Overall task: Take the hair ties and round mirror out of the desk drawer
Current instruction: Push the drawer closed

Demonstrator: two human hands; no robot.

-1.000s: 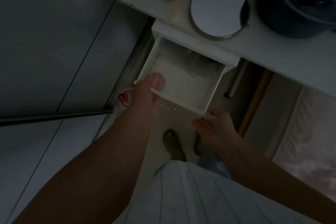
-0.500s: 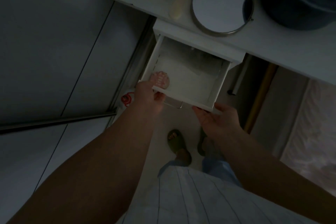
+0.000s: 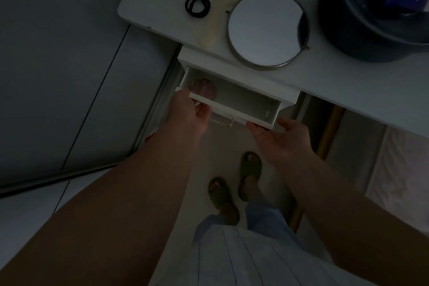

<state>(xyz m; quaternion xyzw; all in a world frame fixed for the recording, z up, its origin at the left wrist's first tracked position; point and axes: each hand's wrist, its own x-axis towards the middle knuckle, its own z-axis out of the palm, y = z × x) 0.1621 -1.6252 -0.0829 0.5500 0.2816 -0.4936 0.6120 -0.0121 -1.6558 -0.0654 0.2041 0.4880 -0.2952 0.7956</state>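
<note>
The black hair ties [image 3: 197,6] lie on the white desk top [image 3: 162,14] near its left end. Right of them the round mirror [image 3: 267,29], metal-rimmed, lies flat on the same desk top. Below the desk edge the white drawer [image 3: 243,97] stands only a little way out, with a pinkish round thing [image 3: 204,88] at its left inside. My left hand [image 3: 189,112] grips the drawer front at its left corner. My right hand [image 3: 281,140] presses its fingers against the front's right corner.
A dark round bucket [image 3: 371,30] with things inside stands on the desk at the right. A pale flat stick [image 3: 210,30] lies between hair ties and mirror. A metal handle [image 3: 224,122] hangs on the drawer front. My sandalled feet [image 3: 234,181] stand below.
The drawer has slid most of the way back under the desk. My right hand rose from below to the drawer's right corner, and my left hand stayed on the left corner.
</note>
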